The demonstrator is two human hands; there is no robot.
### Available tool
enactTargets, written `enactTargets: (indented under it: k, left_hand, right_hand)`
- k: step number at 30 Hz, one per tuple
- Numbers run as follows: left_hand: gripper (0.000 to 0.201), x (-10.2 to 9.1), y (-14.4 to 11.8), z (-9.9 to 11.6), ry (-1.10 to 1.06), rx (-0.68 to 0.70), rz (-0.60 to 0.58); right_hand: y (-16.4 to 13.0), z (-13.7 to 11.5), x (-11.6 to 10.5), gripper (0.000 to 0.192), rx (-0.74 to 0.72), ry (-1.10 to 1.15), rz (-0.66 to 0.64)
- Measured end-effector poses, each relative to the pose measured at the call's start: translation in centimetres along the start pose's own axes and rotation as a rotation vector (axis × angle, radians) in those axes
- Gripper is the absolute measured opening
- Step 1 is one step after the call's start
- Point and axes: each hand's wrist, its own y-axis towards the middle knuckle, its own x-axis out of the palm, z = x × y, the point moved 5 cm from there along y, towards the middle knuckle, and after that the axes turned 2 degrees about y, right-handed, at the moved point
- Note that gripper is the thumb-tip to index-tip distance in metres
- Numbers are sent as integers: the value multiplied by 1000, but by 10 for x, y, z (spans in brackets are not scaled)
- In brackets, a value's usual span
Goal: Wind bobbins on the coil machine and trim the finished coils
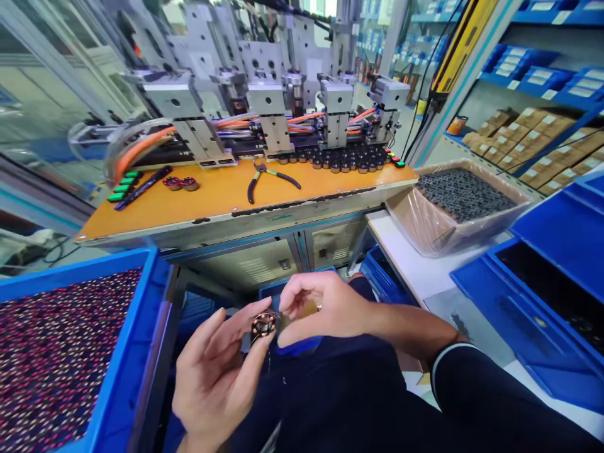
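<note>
To the left of the wound coil [263,325] that you hold sits a blue bin [75,352] filled with many small coils, dark with pink and copper flecks. Your left hand [214,377] is raised over your lap, its fingers [257,352] closed on the coil's left edge, pinching it between thumb and forefinger. The coil is a small round ring with copper windings, held in front of your body, low in view. Just to its right, your right hand [325,308] curls in, fingertips nearly closed beside the coil's rim; whether they grip a fine wire end is too small to tell. It looks as if you are inspecting or dressing the coil by hand, so the next move likely calls for a steady pinch and a fine turn. Beyond the coil, the orange desk [226,201] carries pliers [270,179] under a winding machine [264,94]. Far right of the coil stands a lined box [453,207] of dark parts.
</note>
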Motion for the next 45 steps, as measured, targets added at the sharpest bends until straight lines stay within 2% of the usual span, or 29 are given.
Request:
enactTargets:
  k: [2, 5, 9, 14, 17, 19, 21, 24, 28, 32, 36, 39, 42, 45]
  left_hand:
    - [86, 3, -1, -1, 7, 18, -16]
    - [87, 0, -1, -1, 6, -24, 20]
    - [81, -10, 1, -2, -53, -118, 77]
    - [83, -10, -1, -1, -86, -116, -5]
    - [81, -9, -3, -1, -107, -146, -17]
    - [69, -10, -4, -5, -147, -224, -7]
    - [48, -12, -7, -11, -202, -311, -13]
    - [29, -15, -12, -22, -267, -405, -41]
    - [34, -14, -12, -30, -265, -400, -103]
    - [35, -10, -10, -27, -160, -378, -141]
    - [35, -11, -15, -27, -88, -483, -115]
    - [30, -15, -20, -32, -193, -576, -79]
    - [24, -13, -21, -34, -327, -578, -135]
    - [24, -12, -18, -33, -330, -541, -155]
  right_hand:
    - [4, 9, 9, 46, 86, 129, 18]
    - [3, 18, 20, 49, 148, 243, 56]
    - [-4, 24, 25, 49, 222, 242, 79]
    - [-4, 16, 29, 50, 152, 212, 64]
    - [-5, 17, 32, 49, 130, 202, 60]
    - [-9, 20, 30, 49, 146, 199, 82]
    - [-13, 21, 25, 48, 150, 186, 94]
    - [-11, 11, 15, 46, 94, 119, 106]
    - [0, -9, 8, 45, 0, -76, 66]
    - [6, -10, 14, 39, 43, -229, -40]
    - [8, -5, 19, 30, 136, -182, -139]
    - [13, -4, 15, 26, 161, -169, -189]
    - [18, -4, 4, 30, 185, -179, -154]
    - [15, -2, -5, 36, 230, -184, -71]
